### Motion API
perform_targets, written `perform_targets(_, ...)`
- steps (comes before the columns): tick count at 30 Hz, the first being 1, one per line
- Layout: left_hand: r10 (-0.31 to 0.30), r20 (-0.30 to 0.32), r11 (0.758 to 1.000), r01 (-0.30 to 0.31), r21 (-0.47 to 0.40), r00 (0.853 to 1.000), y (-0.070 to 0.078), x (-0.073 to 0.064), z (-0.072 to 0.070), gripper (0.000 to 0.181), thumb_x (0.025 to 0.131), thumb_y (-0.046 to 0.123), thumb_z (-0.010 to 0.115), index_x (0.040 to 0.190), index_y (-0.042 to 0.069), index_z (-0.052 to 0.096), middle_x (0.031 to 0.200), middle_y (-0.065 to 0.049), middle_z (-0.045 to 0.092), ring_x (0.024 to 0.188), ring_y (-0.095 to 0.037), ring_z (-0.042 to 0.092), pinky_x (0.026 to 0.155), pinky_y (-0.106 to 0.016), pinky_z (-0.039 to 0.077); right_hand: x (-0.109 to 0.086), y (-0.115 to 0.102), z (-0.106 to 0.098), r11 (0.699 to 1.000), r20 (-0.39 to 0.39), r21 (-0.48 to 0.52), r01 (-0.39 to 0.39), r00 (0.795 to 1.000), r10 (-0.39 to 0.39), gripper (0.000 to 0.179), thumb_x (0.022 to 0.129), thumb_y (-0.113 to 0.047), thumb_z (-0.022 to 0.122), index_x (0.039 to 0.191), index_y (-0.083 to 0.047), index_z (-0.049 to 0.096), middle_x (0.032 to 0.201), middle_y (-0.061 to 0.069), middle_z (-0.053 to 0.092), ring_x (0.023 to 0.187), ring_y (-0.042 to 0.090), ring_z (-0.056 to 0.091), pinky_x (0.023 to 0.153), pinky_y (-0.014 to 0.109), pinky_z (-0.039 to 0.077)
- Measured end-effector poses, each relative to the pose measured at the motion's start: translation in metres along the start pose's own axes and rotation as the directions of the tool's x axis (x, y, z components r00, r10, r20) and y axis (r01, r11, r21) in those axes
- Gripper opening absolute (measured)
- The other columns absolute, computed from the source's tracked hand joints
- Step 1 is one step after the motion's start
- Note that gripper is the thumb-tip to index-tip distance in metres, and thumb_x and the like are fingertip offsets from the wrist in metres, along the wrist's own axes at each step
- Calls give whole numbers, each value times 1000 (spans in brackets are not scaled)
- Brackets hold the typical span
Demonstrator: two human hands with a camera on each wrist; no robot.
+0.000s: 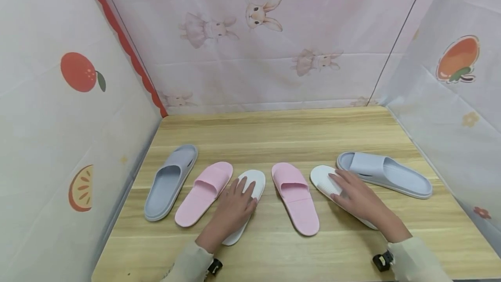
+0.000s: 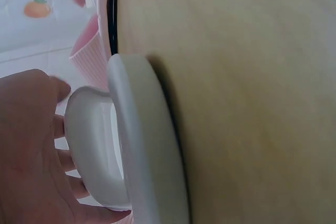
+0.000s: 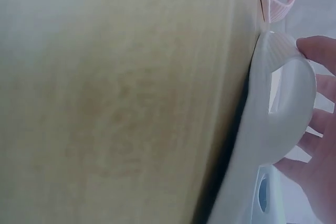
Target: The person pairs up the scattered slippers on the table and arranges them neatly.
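Observation:
My left hand (image 1: pixel 234 207) lies over the strap of a white slipper (image 1: pixel 256 178), with its fingers spread. In the left wrist view, that slipper's strap (image 2: pixel 94 140) arches beside the fingers, partly hiding them. The right hand (image 1: pixel 358 195) reaches across a second white slipper (image 1: pixel 322 174), its fingers also spread over the upper. Thumb and little finger lie at opposite sides of this strap (image 3: pixel 294 114) in the right wrist view. Both white slippers rest on the wooden table. Whether either hand presses on its slipper cannot be told.
Pink slippers lie left of the left hand (image 1: pixel 192 208) and between the hands (image 1: pixel 301 212). One grey-blue slipper (image 1: pixel 162 190) is at far left, another (image 1: pixel 407 177) beyond the right hand. Printed cloth walls (image 1: pixel 242 82) border the wooden table (image 1: pixel 274 136).

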State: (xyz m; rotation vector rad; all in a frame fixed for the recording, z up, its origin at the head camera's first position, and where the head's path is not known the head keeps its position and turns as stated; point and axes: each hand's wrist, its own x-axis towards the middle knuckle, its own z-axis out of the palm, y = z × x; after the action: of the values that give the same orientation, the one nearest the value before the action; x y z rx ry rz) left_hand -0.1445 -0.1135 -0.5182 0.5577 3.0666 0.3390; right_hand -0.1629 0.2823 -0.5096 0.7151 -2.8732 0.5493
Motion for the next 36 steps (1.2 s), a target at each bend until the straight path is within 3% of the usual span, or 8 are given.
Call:
perform_targets(17,-27,22,1000,27,6,999,9,2,-5,53,108,37,40,157,16,37,162,-16,32,149,-42,28,109,-65,35,-1,-1,-2,1000,15,-27,-4,1000,4,55,95,-29,69,143,-5,54,148,27,47,136,51,41,107,67,33)
perform_targets(27,-98,-15,995,97,-30,995,18,5,-6,51,107,34,44,154,14,41,160,-18,35,147,-44,31,102,-68,40,6,-9,4,997,46,-55,-52,997,54,58,98,-32,65,147,-4,50,150,30,43,137,52,39,109,68,32)
perform_targets(31,-102,-61,994,100,-33,993,20,7,-5,49,106,30,47,151,10,44,156,-22,39,143,-45,36,98,-67,43,11,-10,7,995,42,-91,-51,998,55,58,99,-34,64,147,-4,50,149,30,45,136,51,41,107,67,35)
perform_targets(36,-104,-65,994,101,-47,992,21,11,-4,49,106,27,47,150,7,44,154,-26,39,141,-49,36,96,-67,44,18,-10,12,990,43,-130,-57,997,63,59,99,-35,62,147,-3,50,147,32,45,132,54,44,103,68,38)
